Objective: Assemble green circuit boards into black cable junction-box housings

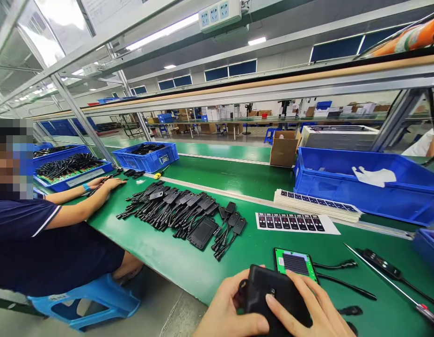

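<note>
At the bottom of the view my left hand [227,309] grips the left side of a black plastic case [262,285], its thumb across the front. On the other side my right hand [308,304] lies against the same case, fingers on its face and edge. Just behind is a green circuit board [296,263] with black cables, partly covered by the case and my fingers. A separate black housing [202,232] lies flat on the green table, beside a long pile of black cabled units [175,206]. A sheet of labels [294,222] lies further back.
To the right are a screwdriver [385,277] and a black cabled device [380,263]. A stack of label sheets [317,204] lies before a large blue bin [364,187]. Another blue bin [147,158] stands back left. A person [62,224] sits at the left, hands on the table.
</note>
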A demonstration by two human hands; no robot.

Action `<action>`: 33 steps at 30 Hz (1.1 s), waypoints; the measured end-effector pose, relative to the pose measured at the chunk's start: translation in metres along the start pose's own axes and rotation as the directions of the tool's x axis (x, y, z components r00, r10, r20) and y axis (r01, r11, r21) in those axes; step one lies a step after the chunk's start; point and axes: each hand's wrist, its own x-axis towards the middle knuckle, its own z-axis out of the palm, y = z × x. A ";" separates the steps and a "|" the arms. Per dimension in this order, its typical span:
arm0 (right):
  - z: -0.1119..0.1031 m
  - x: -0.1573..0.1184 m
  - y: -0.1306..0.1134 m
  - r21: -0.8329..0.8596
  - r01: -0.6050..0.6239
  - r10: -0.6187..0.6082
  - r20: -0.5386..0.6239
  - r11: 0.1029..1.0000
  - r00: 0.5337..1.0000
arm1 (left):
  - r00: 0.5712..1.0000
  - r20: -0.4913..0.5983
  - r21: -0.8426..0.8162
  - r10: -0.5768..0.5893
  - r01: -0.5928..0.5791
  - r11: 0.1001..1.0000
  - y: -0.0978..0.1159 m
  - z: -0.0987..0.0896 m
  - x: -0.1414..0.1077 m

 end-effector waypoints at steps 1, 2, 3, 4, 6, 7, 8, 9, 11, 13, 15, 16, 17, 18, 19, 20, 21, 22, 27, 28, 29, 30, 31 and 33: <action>-0.003 0.004 0.003 -0.037 0.044 -0.044 -0.009 0.998 0.999 | 0.999 -0.031 -0.059 -0.018 0.016 0.998 -0.005 0.000 0.001; -0.005 0.008 0.005 -0.084 0.079 -0.081 -0.020 0.993 0.997 | 0.998 -0.064 -0.102 0.001 -0.008 0.995 -0.010 -0.001 0.004; -0.007 0.010 0.007 -0.123 0.093 -0.097 -0.032 0.988 0.995 | 0.994 -0.106 -0.122 0.039 -0.052 0.991 -0.016 -0.001 0.006; -0.007 0.012 0.007 -0.141 0.077 -0.086 -0.059 0.987 0.995 | 0.984 -0.161 -0.135 0.074 -0.096 0.986 -0.021 -0.001 0.009; -0.006 0.009 0.007 -0.106 -0.061 0.039 -0.199 0.992 0.979 | 0.956 -0.274 -0.161 0.101 -0.149 0.976 -0.032 -0.002 0.013; -0.003 0.007 0.005 -0.055 -0.149 0.130 -0.262 0.987 0.956 | 0.940 -0.328 -0.193 0.093 -0.163 0.968 -0.037 -0.002 0.015; -0.001 0.004 0.003 0.015 -0.235 0.229 -0.291 0.972 0.929 | 0.928 -0.364 -0.241 0.073 -0.170 0.956 -0.042 -0.002 0.017; 0.003 0.001 -0.001 0.092 -0.306 0.319 -0.287 0.948 0.903 | 0.924 -0.379 -0.296 0.049 -0.171 0.940 -0.047 -0.002 0.018; 0.010 -0.002 -0.010 0.244 -0.398 0.445 -0.178 0.884 0.878 | 0.927 -0.374 -0.397 0.019 -0.179 0.900 -0.059 0.003 0.021; 0.017 0.000 -0.017 0.397 -0.471 0.532 -0.053 0.788 0.845 | 0.930 -0.366 -0.456 0.022 -0.199 0.867 -0.071 0.010 0.023; 0.019 0.004 -0.021 0.517 -0.496 0.581 -0.004 0.698 0.814 | 0.931 -0.362 -0.467 0.040 -0.219 0.857 -0.079 0.015 0.023; 0.019 0.005 -0.021 0.555 -0.488 0.586 0.000 0.674 0.810 | 0.939 -0.341 -0.450 0.051 -0.211 0.868 -0.080 0.015 0.023; 0.017 0.006 -0.019 0.578 -0.467 0.576 -0.006 0.669 0.817 | 0.953 -0.295 -0.410 0.065 -0.188 0.892 -0.079 0.013 0.022; 0.014 0.006 -0.018 0.591 -0.434 0.549 -0.019 0.680 0.836 | 0.970 -0.231 -0.339 0.080 -0.157 0.928 -0.074 0.009 0.020; 0.011 0.006 -0.016 0.596 -0.407 0.524 -0.027 0.692 0.852 | 0.984 -0.160 -0.231 0.084 -0.120 0.966 -0.068 0.003 0.018; 0.008 0.006 -0.014 0.602 -0.390 0.501 -0.020 0.697 0.865 | 0.993 -0.092 -0.100 0.076 -0.085 0.991 -0.059 -0.002 0.016; 0.005 0.006 -0.013 0.606 -0.380 0.481 -0.004 0.698 0.877 | 0.998 -0.040 0.045 0.058 -0.056 0.997 -0.050 -0.008 0.014; 0.002 0.006 -0.012 0.610 -0.372 0.464 0.007 0.700 0.886 | 0.999 -0.005 0.190 0.037 -0.035 0.981 -0.041 -0.012 0.012; -0.008 0.007 -0.009 0.613 -0.364 0.444 0.025 0.701 0.896 | 0.998 0.041 0.557 0.044 -0.060 0.828 -0.018 -0.013 0.012; -0.009 0.006 -0.008 0.603 -0.367 0.449 0.016 0.708 0.893 | 0.998 0.020 0.565 0.067 -0.067 0.822 -0.019 -0.010 0.012; -0.009 0.006 -0.007 0.593 -0.369 0.455 0.005 0.716 0.890 | 0.996 -0.016 0.565 0.087 -0.063 0.823 -0.022 -0.007 0.012; -0.008 0.005 -0.006 0.588 -0.367 0.462 -0.012 0.721 0.887 | 0.993 -0.058 0.563 0.098 -0.049 0.825 -0.025 -0.004 0.012; -0.007 0.005 -0.006 0.591 -0.367 0.473 -0.027 0.718 0.881 | 0.990 -0.097 0.560 0.104 -0.032 0.828 -0.027 -0.002 0.012; -0.004 0.007 -0.005 0.628 -0.351 0.489 -0.054 0.694 0.870 | 0.982 -0.149 0.544 0.113 -0.014 0.839 -0.032 0.002 0.012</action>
